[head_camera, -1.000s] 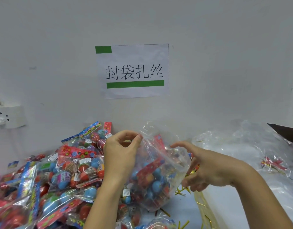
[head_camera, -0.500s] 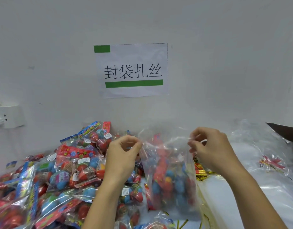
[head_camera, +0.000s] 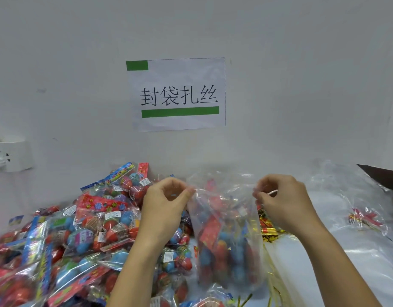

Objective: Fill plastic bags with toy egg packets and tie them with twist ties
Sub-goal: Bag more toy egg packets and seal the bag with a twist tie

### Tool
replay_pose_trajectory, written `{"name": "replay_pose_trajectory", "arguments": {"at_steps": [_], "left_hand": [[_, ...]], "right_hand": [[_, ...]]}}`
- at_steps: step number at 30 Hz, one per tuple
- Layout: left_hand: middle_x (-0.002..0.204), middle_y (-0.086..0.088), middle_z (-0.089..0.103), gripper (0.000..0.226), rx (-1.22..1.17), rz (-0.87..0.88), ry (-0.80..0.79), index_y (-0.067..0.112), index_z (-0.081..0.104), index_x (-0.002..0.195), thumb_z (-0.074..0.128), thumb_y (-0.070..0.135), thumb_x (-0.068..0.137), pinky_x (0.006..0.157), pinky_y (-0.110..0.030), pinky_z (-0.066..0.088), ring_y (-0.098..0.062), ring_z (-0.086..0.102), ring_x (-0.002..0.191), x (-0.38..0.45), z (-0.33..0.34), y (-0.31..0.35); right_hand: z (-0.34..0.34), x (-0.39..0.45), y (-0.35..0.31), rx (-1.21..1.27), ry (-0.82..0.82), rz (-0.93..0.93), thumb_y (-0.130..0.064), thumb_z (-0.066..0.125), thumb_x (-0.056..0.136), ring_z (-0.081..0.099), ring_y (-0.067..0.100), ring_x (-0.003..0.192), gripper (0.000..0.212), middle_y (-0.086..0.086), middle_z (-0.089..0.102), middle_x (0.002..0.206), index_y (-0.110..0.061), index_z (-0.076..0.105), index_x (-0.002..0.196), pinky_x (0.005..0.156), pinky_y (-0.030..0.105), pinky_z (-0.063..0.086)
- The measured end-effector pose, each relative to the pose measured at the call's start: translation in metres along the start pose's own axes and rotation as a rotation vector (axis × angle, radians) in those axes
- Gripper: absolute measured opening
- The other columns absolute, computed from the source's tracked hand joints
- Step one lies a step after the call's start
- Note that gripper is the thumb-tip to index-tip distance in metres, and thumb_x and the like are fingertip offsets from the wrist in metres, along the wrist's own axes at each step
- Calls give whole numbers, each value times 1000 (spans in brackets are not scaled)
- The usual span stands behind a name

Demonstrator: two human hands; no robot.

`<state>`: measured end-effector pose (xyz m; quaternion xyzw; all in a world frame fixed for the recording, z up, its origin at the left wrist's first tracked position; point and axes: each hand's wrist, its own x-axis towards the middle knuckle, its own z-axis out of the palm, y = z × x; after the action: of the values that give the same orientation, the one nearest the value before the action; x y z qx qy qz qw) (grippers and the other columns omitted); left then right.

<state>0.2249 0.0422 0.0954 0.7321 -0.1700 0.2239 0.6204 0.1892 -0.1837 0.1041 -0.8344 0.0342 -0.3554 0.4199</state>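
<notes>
- Both hands lifted the clear bag (head_camera: 226, 229) upright since a second ago.
- Left hand (head_camera: 164, 209) fingers pinch its mouth's left edge.
- Right hand (head_camera: 282, 202) fingers pinch the right edge.

Wall sign (head_camera: 177, 94), socket (head_camera: 9, 156)

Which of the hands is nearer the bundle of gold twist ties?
Right. The right hand is just above the gold twist ties; the left hand is across the clear plastic bag.
</notes>
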Motion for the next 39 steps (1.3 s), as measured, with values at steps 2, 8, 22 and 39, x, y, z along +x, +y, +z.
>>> {"name": "replay_pose_trajectory", "arguments": {"at_steps": [2,8,22,39], "left_hand": [[77,4,74,11,-11,75,-7,28,70,76,77,28,84,69,-24,57,-10,71,75,2,-2,7],[77,1,74,17,105,-25,-89,20,67,72,77,24,86,80,-42,59,-16,71,78,-1,-1,1],[95,6,65,53,169,100,-263,42,66,108,49,-5,89,48,-16,44,-7,51,50,-9,2,19],[68,11,67,11,180,158,29,21,78,91,70,13,90,58,-12,47,1,60,61,-7,9,28]], "right_hand": [[0,0,1,66,64,-20,-3,69,89,69,7,61,23,-5,70,70,-20,67,74,55,20,55],[2,0,8,-35,-31,57,-4,66,89,68,7,62,25,-7,70,70,-23,68,73,56,16,47],[-8,-14,-30,-70,-208,-157,-14,53,82,56,1,112,36,-29,66,98,-44,67,95,111,46,39],[11,-19,-44,-273,-448,-216,-20,61,86,61,8,64,22,-8,66,65,-35,76,81,56,22,52]]}}
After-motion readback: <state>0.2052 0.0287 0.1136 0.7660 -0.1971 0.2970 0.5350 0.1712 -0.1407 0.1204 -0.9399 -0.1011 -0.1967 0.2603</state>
